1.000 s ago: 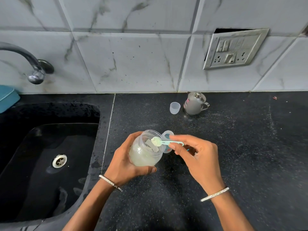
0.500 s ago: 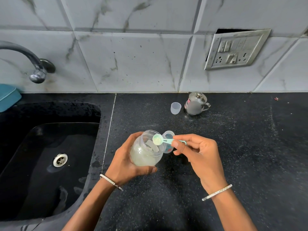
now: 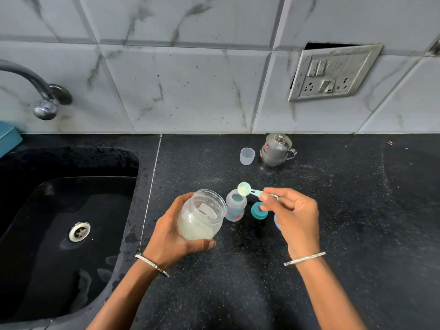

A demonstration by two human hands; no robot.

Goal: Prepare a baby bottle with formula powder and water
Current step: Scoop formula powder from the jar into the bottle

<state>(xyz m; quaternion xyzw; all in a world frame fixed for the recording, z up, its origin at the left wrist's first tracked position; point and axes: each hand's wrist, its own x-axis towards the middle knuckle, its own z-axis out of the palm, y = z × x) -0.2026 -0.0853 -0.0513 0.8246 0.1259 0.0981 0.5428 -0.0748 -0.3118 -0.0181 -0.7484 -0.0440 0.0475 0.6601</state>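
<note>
Right hand (image 3: 295,217) with scoop (image 3: 244,188) above bottle (image 3: 234,207)

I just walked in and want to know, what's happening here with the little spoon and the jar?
A person is making a baby bottle. Their left hand holds an open jar of pale powder. Their right hand pinches a small green scoop, full of powder, just above the open baby bottle standing on the black counter. The powder is not tipped in yet. A teal cap lies beside the bottle, and a small clear cup and a steel pot stand near the wall.
</note>
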